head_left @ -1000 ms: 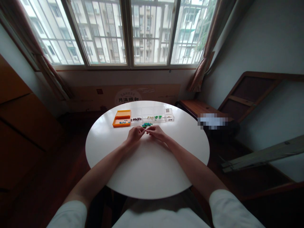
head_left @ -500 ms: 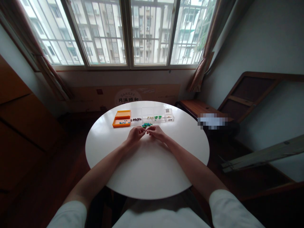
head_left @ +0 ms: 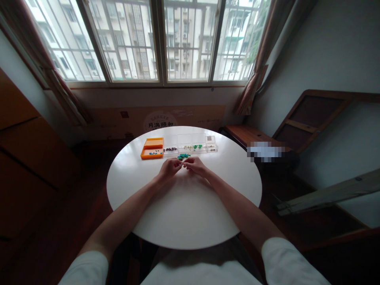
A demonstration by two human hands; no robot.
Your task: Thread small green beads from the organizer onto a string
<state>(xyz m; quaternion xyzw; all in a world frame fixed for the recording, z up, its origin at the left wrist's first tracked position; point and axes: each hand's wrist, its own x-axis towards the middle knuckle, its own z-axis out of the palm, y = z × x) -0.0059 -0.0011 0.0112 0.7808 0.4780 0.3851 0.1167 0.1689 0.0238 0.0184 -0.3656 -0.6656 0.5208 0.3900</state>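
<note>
Both hands rest on the round white table [head_left: 184, 213], fingertips meeting in the middle. My left hand [head_left: 168, 168] is curled in a pinch and my right hand [head_left: 195, 166] pinches toward it; what they hold is too small to make out. Just beyond the fingertips lies a small heap of green and teal pieces [head_left: 183, 156]. Behind the heap stands a clear compartment box [head_left: 191, 144] with small coloured bits inside, and to its left an orange tray [head_left: 152, 149] with a few teal pieces.
A barred window [head_left: 160, 39] fills the far wall, curtains on both sides. A cardboard panel [head_left: 154, 118] leans under the sill. Wooden furniture stands at the left [head_left: 26, 158], and a wooden bench and frame at the right [head_left: 297, 126].
</note>
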